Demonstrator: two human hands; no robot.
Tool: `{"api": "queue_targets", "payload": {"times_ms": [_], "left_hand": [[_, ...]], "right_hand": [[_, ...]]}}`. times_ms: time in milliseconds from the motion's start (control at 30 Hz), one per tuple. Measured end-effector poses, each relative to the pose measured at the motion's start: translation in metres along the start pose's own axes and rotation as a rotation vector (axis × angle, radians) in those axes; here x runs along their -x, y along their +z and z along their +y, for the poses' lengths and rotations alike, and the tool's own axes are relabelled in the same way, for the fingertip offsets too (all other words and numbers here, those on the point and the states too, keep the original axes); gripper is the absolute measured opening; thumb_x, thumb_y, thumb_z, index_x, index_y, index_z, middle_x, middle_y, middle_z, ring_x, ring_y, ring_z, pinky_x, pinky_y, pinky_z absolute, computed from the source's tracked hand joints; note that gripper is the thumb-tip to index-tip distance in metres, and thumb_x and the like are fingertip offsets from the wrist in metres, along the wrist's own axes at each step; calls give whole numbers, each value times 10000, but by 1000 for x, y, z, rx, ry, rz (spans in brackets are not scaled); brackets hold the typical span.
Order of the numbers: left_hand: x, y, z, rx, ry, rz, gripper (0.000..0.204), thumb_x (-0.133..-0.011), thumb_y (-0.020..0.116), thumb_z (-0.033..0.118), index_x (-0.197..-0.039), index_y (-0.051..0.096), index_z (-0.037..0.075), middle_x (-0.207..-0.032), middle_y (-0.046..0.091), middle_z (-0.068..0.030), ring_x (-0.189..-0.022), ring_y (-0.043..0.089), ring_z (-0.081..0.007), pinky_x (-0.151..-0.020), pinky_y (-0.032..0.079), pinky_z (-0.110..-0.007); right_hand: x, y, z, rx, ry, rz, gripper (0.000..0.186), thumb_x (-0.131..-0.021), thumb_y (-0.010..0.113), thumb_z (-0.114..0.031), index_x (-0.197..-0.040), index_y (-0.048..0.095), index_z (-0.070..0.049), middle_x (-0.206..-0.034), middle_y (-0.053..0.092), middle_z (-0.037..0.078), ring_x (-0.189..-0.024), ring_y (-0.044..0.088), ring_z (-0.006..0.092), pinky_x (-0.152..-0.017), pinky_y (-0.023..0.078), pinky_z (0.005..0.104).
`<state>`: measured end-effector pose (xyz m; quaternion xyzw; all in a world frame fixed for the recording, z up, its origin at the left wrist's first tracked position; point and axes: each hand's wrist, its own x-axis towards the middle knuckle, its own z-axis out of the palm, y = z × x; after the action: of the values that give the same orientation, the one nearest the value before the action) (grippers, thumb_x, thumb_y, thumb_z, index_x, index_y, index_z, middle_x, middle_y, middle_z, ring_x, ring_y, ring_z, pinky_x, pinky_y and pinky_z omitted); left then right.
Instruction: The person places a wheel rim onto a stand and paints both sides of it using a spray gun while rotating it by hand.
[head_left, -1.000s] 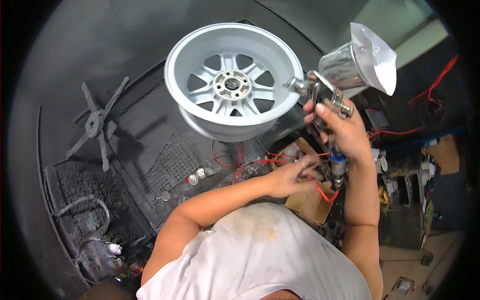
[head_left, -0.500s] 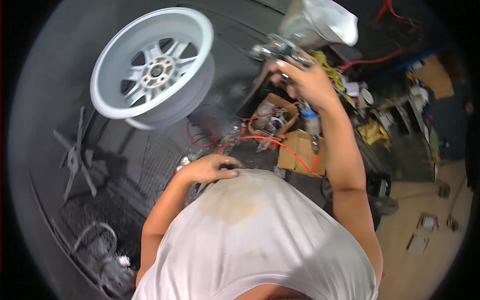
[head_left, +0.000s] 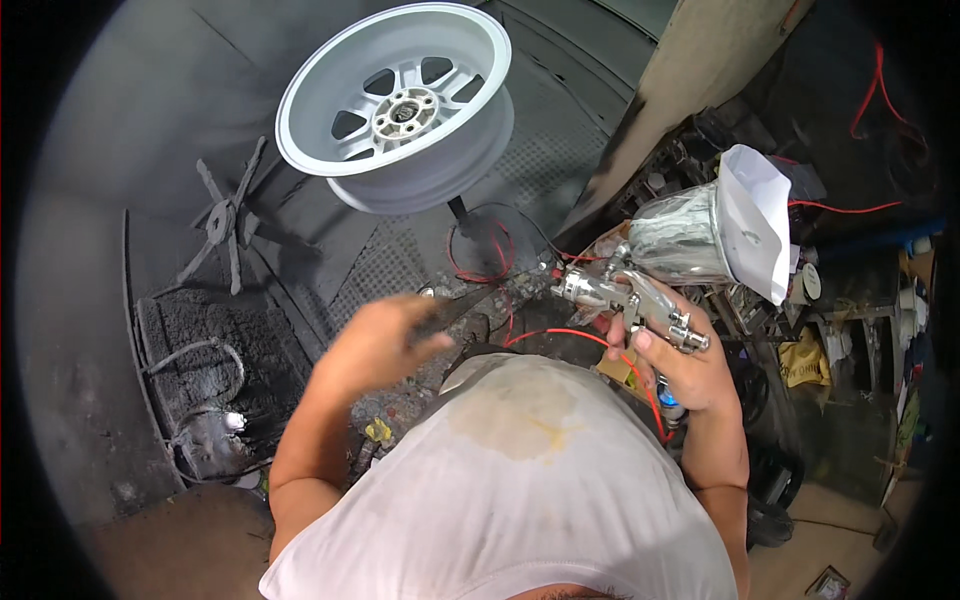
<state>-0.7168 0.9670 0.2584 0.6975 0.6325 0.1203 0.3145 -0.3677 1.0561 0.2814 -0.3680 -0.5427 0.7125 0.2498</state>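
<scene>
As the uncurled left hand [head_left: 382,345] leaves the shirt [head_left: 560,480], the right hand [head_left: 690,365] grips a spray gun [head_left: 632,302].

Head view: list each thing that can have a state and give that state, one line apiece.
Spray gun: gripped, pointing left
Spray-gun cup: attached, tilted, smeared whitish
White paper: flared at the cup's wide end
Right hand: closed around the spray gun
Left hand: blurred; grip unclear
Wheel rim: tyreless, tilted
Red hose: curved, slack
Spoked stand: crusted grey
White shirt: stained
</scene>
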Motion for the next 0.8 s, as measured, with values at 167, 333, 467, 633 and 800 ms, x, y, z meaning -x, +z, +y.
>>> {"api": "queue_targets", "payload": {"times_ms": [167, 333, 467, 633, 800], "left_hand": [[-11, -38, -11, -133, 35, 497, 457, -877, 783, 243, -1249, 677, 1, -1180, 688, -210, -1112, 651, -396, -959, 516, -437], [-54, -37, -55, -275, 106, 723, 550, -897, 762, 294, -1363, 627, 34, -1400, 602, -185, -1318, 551, -380, -1095, 439, -464], [-77, -25, -83, -399, 68, 676, 628, -977, 655, 347, -1519, 488, 78, -1574, 459, -155, -1499, 362, -372, -1210, 252, -593], [-80, -17, -101, -423, 32, 686, 604, -993, 628, 323, -1536, 475, 107, -1605, 432, -134, -1527, 322, -357, -1222, 214, -603], [-85, -13, -77, -462, -11, 789, 501, -983, 653, 236, -1457, 565, 101, -1521, 528, -139, -1465, 407, -375, -1217, 238, -556]], "right_hand": [[4, -25, -11, 189, -76, 168, 614, -968, 651, -195, -1525, 461, -18, -984, 674, 59, -870, 672, 132, -546, 461, 213], [-5, -43, -15, 309, -206, 320, 596, -994, 647, -238, -1516, 471, -9, -1021, 667, 36, -908, 666, 121, -605, 496, 223], [-5, -29, -10, 265, -178, 347, 589, -983, 672, -204, -1497, 485, 15, -997, 649, 45, -890, 633, 113, -783, 541, 274], [11, 3, -7, 86, 46, 83, 615, -963, 702, -247, -1507, 499, -46, -1004, 672, 44, -884, 650, 108, -585, 493, 209], [5, 6, 8, 253, -1, 117, 526, -1007, 654, -226, -1482, 529, -37, -1002, 668, 29, -814, 612, 74, -655, 477, 215]]}}
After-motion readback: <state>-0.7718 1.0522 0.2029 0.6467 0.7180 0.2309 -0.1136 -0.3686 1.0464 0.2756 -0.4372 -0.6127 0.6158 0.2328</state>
